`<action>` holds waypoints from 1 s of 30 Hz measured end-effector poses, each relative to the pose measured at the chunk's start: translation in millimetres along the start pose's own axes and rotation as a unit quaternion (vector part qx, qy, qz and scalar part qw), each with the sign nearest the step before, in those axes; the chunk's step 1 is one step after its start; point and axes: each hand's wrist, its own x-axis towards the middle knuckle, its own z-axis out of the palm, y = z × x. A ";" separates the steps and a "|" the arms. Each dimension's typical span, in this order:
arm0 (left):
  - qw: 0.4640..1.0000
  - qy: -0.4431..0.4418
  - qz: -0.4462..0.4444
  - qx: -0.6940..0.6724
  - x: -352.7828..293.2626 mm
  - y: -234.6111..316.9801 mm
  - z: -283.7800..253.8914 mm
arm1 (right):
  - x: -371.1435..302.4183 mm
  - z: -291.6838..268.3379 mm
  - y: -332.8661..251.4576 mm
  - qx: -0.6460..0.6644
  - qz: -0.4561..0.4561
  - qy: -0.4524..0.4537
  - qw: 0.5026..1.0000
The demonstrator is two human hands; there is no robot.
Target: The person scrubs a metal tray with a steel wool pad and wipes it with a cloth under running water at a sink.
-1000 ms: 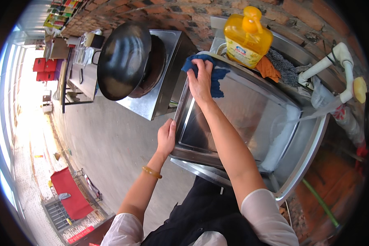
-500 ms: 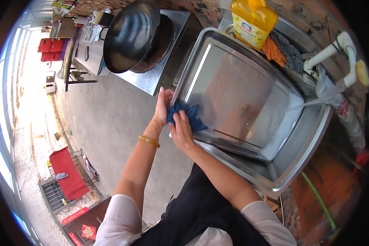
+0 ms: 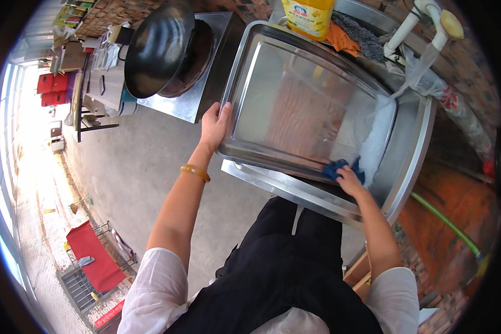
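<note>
A large rectangular metal tray (image 3: 250, 131) rests tilted across a stainless steel sink (image 3: 414, 158). Soapy water with white foam (image 3: 376, 139) has pooled at its right end. My left hand (image 3: 214, 125) grips the tray's left rim, thumb on top and the fingers partly hidden beneath. At the near right corner, my right hand (image 3: 349, 181) is closed on a dark blue cloth (image 3: 335, 168) and presses it against the tray's near inner edge, beside the foam.
Left of the sink, a black wok (image 3: 158, 53) leans on a steel stove (image 3: 206, 83). Behind the tray stand a yellow detergent bottle (image 3: 309, 16), an orange cloth (image 3: 342, 39) and a grey cloth (image 3: 364, 36). White pipes (image 3: 409, 28) and a plastic-wrapped tap (image 3: 445, 92) are at the right.
My right hand has carried the blue cloth from the tray's left edge along to its near right corner. My left hand now holds the left rim alone. The view has shifted slightly.
</note>
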 end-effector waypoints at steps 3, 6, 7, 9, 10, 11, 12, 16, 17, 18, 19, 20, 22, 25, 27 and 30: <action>1.000 -0.004 0.000 -0.007 -0.9 -0.5 -0.2 | -3.3 -6.3 36.4 -0.099 0.207 -0.003 0.973; 1.000 -0.006 -0.002 0.003 0.2 4.2 2.2 | 18.1 -9.1 19.2 -0.117 0.421 0.048 0.898; 1.000 -0.002 -0.002 0.006 -1.0 2.2 0.7 | 23.6 -14.1 5.7 -0.069 0.401 0.078 0.910; 1.000 0.005 0.000 0.010 -2.4 -1.8 -0.9 | 27.2 -18.2 -22.9 -0.016 0.311 0.164 0.936; 1.000 0.004 -0.004 0.007 -2.0 -1.0 -0.3 | 28.5 -15.3 -42.0 -0.011 0.239 0.220 0.946; 1.000 0.002 -0.010 0.005 -2.7 -0.5 -1.2 | 29.5 -11.7 -75.9 0.037 0.167 0.269 0.948; 1.000 0.001 -0.016 0.004 -4.0 -1.6 -2.8 | 30.4 -7.6 -118.9 0.086 0.093 0.316 0.940; 0.999 -0.001 -0.024 -0.025 -2.0 -4.6 0.1 | 60.2 22.3 -257.2 0.143 -0.144 0.292 0.934; 1.000 0.005 -0.016 -0.016 -0.2 -3.3 1.3 | 73.1 29.3 -281.3 0.095 -0.186 0.277 0.938; 1.000 0.009 -0.009 -0.007 0.8 -2.7 1.3 | 85.8 32.7 -297.7 0.046 -0.225 0.258 0.938; 1.000 0.012 -0.004 0.002 0.7 -2.8 1.4 | 101.0 37.4 -301.1 0.017 -0.240 0.277 0.930; 1.000 0.012 -0.001 -0.003 1.7 -1.9 3.4 | 117.8 38.2 -296.7 -0.013 -0.251 0.294 0.922; 0.999 0.003 -0.016 -0.032 -0.9 -0.9 3.8 | 133.2 22.1 -278.0 -0.036 -0.208 0.322 0.923; 0.999 -0.006 -0.032 -0.013 -4.3 -3.5 -1.1 | 128.6 7.6 -213.7 -0.101 -0.134 0.382 0.909; 1.000 0.002 -0.030 -0.009 -5.6 -4.1 -2.0 | 115.5 3.5 -149.2 -0.129 -0.027 0.395 0.909; 1.000 0.003 -0.013 -0.004 -2.9 0.4 0.6 | 99.5 -3.4 -40.8 -0.061 0.053 0.471 0.878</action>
